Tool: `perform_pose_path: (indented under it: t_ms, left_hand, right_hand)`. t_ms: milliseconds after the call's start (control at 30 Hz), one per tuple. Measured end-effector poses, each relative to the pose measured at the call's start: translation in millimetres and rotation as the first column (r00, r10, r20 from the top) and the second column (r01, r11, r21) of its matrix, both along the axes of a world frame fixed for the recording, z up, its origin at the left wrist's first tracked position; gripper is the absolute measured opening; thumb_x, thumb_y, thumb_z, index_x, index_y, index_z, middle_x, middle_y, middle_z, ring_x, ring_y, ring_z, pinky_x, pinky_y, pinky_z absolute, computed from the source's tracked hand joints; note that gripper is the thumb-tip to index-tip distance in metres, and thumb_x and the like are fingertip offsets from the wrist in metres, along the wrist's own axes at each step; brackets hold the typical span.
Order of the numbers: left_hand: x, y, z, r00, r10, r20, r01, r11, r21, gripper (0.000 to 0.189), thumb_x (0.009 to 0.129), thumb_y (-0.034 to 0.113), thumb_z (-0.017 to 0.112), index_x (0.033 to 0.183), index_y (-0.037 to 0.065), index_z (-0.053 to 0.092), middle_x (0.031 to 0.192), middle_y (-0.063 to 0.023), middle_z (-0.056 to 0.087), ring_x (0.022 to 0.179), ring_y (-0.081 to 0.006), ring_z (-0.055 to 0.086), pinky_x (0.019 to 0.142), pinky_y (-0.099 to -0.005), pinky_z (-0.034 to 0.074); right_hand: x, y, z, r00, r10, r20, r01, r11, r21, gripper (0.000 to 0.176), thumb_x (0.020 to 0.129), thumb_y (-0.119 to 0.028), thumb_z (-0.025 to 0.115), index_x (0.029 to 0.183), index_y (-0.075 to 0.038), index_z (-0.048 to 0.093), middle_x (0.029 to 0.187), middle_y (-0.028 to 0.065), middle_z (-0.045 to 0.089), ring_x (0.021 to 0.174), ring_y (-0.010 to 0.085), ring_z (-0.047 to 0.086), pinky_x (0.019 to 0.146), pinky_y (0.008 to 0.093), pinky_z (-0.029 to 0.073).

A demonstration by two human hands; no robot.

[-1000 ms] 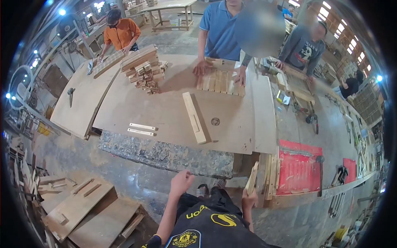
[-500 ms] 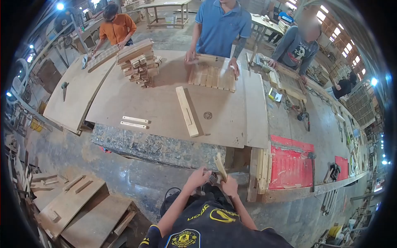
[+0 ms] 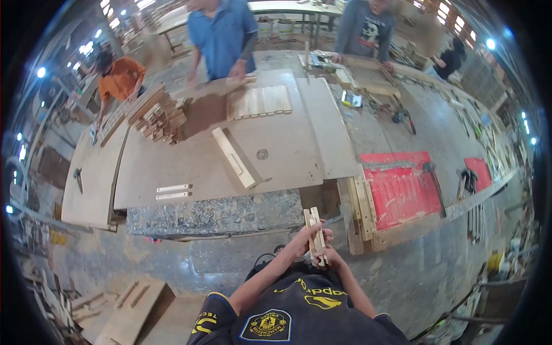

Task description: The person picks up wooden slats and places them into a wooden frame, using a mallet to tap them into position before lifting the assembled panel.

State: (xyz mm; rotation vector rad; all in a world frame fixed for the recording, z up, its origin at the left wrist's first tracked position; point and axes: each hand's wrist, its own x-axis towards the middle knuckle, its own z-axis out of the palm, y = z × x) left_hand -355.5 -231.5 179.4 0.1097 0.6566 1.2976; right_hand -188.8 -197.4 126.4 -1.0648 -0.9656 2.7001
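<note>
Close to my body, two narrow wooden strips (image 3: 314, 217) stand side by side, pointing away from me. My right hand (image 3: 326, 256) is wrapped round their lower part. Higher up, my left hand (image 3: 306, 238) has its fingers closed on the same strips. Beyond my hands, a thick wooden bar with a slot (image 3: 233, 158) lies at a slant on the large board (image 3: 282, 167). Two short pale strips (image 3: 173, 191) lie near the board's front left edge. A slatted wooden panel (image 3: 259, 103) rests further back.
A stack of wood pieces (image 3: 156, 115) stands at the back left. Three people work across the tables: orange top (image 3: 122, 79), blue shirt (image 3: 223, 40), grey top (image 3: 365, 31). Red sheet (image 3: 399, 190) and a hammer (image 3: 434, 181) are at right. Boards (image 3: 129, 313) lie lower left.
My left hand has come over to the strips and closed on them with my right. The person in blue has let go of the slatted panel's right side. The view has turned.
</note>
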Motion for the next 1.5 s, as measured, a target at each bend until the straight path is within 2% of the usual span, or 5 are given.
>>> perform_pose_path:
  t_ms: [300,700,900,1233,1500]
  left_hand:
    - [126.8,64.9,20.8,0.762,0.183,-0.622,-0.088,0.980,0.181,0.016,0.093,0.017,0.063,0.092,0.006,0.052,0.066,0.0010,0.052,0.054,-0.0076,0.052,0.049,-0.0234,0.044]
    - [435.4,120.1,30.9,0.559,0.256,-0.789,0.546,0.602,0.582,0.015,0.083,0.011,0.071,0.088,0.003,0.060,0.076,-0.0042,0.060,0.073,-0.0130,0.060,0.066,-0.0280,0.047]
    - [518.8,132.3,44.4,0.513,0.128,-0.849,0.663,0.569,0.486,0.024,0.083,0.020,0.072,0.093,0.002,0.061,0.082,-0.0067,0.062,0.080,-0.0187,0.060,0.074,-0.0312,0.046]
    - [584.3,223.7,-1.8,0.569,-0.452,-0.686,0.565,0.822,-0.073,0.027,0.088,0.022,0.069,0.097,0.001,0.055,0.074,-0.0045,0.061,0.060,-0.0141,0.060,0.051,-0.0269,0.046]
    - [601.0,360.1,-18.3,0.652,-0.448,-0.612,0.450,0.878,-0.164,0.026,0.083,0.018,0.072,0.091,-0.003,0.059,0.070,-0.0087,0.062,0.057,-0.0181,0.063,0.049,-0.0301,0.051]
  right_hand:
    - [98.7,19.6,1.5,0.927,-0.321,-0.193,0.339,0.938,0.070,0.055,0.092,-0.055,0.045,0.114,-0.007,0.059,0.103,0.0071,0.066,0.090,0.0210,0.065,0.074,0.0370,0.051]
    - [374.0,66.8,47.0,0.073,-0.737,-0.672,0.643,0.550,-0.534,0.087,0.093,-0.071,0.024,0.132,0.003,0.048,0.124,0.0246,0.057,0.118,0.0414,0.052,0.106,0.0504,0.038]
    - [430.2,68.0,-2.0,-0.119,-0.957,-0.265,0.944,-0.026,-0.329,0.075,0.095,-0.064,0.030,0.122,0.002,0.055,0.113,0.0220,0.062,0.104,0.0372,0.060,0.094,0.0483,0.048]
    - [526.3,99.0,-46.8,0.340,-0.940,-0.013,0.918,0.334,-0.215,0.032,0.098,-0.040,0.049,0.099,-0.011,0.063,0.091,0.0059,0.071,0.082,0.0188,0.068,0.062,0.0357,0.053]
    - [667.8,189.7,-41.3,0.062,-0.951,0.303,0.995,0.081,0.050,0.028,0.091,-0.037,0.054,0.091,-0.011,0.065,0.083,0.0053,0.070,0.070,0.0219,0.066,0.060,0.0385,0.052]
